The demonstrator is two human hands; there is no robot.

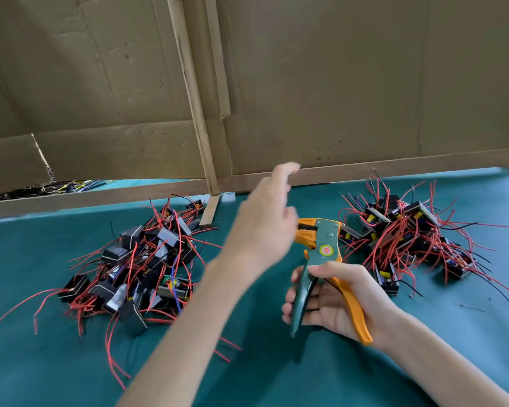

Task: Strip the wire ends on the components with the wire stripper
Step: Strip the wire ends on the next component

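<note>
Wire stripper [323, 234], round label [325, 250] unreadable

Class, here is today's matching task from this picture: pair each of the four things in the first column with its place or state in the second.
Column A
1. left hand
2. right hand
3. left pile of components
4. cardboard wall

Column B
a. stands behind the teal cloth
b. grips the wire stripper by its handles
c. lifted, fingers relaxed, holding nothing
d. lies on the teal cloth, red wires tangled

Pairs: 1-c, 2-b, 3-d, 4-a
</note>
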